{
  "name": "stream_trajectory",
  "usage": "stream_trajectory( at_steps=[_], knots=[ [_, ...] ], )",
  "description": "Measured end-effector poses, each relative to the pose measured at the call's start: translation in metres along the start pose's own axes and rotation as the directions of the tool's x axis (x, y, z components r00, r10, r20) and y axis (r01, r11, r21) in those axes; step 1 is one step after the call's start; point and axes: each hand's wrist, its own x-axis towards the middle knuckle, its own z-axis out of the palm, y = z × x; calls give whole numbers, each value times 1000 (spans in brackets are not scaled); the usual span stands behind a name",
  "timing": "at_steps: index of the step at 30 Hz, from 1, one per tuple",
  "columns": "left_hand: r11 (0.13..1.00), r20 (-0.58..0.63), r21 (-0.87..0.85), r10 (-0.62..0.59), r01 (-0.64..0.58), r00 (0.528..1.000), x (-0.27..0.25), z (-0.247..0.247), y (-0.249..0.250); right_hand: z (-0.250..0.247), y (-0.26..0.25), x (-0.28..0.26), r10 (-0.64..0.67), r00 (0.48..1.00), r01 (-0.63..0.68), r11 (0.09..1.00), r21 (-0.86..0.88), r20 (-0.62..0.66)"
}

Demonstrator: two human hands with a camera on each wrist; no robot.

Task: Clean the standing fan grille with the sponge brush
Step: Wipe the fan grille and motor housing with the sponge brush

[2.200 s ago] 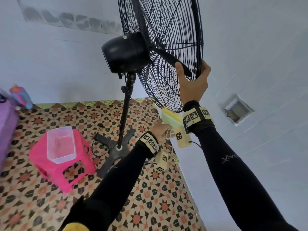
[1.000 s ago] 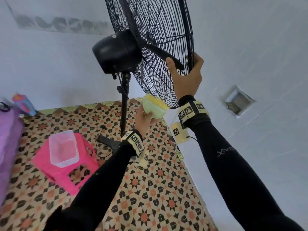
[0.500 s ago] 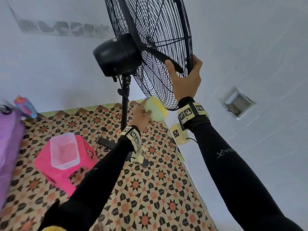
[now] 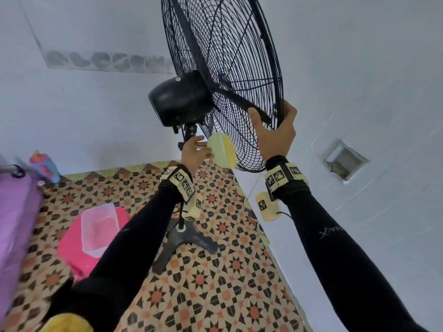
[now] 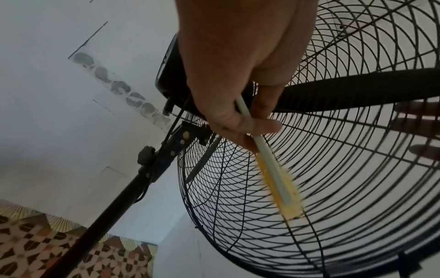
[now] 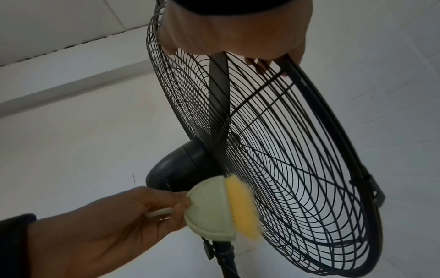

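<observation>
A black standing fan with a round wire grille (image 4: 230, 75) (image 5: 333, 188) (image 6: 285, 159) rises in front of me, its motor housing (image 4: 178, 101) behind the cage. My left hand (image 4: 195, 153) (image 5: 240, 120) (image 6: 133, 212) pinches the thin handle of a pale green sponge brush (image 4: 219, 152) (image 5: 276, 180) (image 6: 209, 210). The brush's yellow sponge face (image 6: 241, 205) lies against the lower rear wires of the grille. My right hand (image 4: 275, 130) (image 6: 233, 32) grips the grille's lower rim, thumb on the rear side and fingers on the front.
The fan's pole and black base (image 4: 184, 240) stand on a patterned tile floor. A pink stool (image 4: 76, 245) with a clear plastic tub (image 4: 99, 228) on it sits to the left. White walls close the corner; a recessed wall opening (image 4: 345, 161) is at right.
The left hand has lifted the brush from below the fan up to the lower rear grille and set its sponge on the wires. The right hand kept its grip on the rim.
</observation>
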Motion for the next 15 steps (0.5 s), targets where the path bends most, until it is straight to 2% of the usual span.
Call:
stream_trajectory(
  at_steps=[4, 8, 11, 15],
  knots=[
    [984, -115, -177, -39, 18, 993, 12, -10, 16, 0, -7, 5, 4, 1000, -3, 999, -50, 15],
    [929, -132, -364, -123, 67, 984, 25, -16, 40, 4, -14, 13, 18, 999, -21, 994, -108, -35],
    [941, -165, -307, -198, 141, 966, 41, -15, 49, 11, -21, 18, 23, 995, -35, 992, -125, -100],
    [948, -61, -267, -196, 173, 979, 52, -4, 51, 16, -23, 21, 26, 992, -44, 989, -144, -122]
  ],
)
